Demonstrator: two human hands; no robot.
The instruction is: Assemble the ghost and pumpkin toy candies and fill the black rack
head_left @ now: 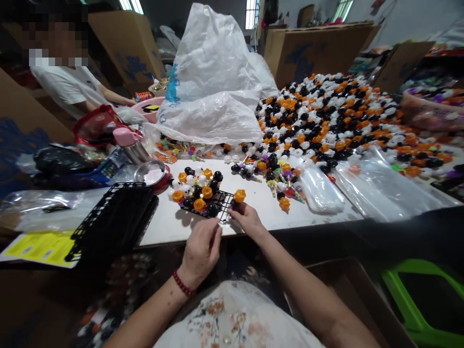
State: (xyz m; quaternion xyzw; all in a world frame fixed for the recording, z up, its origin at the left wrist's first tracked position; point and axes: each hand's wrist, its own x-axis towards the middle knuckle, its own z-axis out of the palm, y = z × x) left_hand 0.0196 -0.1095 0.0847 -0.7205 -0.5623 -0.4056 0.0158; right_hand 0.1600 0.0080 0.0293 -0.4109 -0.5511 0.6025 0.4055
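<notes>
On the white table, a black grid rack (225,199) holds a cluster of orange, black and white figures (197,189) over its left and middle part. My right hand (248,218) is closed at the rack's right end, gripping a piece with an orange pumpkin top (239,195). Beside it on the left, my left hand (200,249) is at the rack's near edge with its fingers bent together; whatever they may pinch is hidden. A stack of black racks (119,217) lies to the left, with a metal bowl (150,173) behind it.
A large heap of orange, black and white pieces (326,116) covers the back right. Clear plastic bags (321,186) lie before it. Loose colourful pieces (286,179) are scattered mid-table. A big white sack (217,72) stands behind. Another person (68,87) is at the far left.
</notes>
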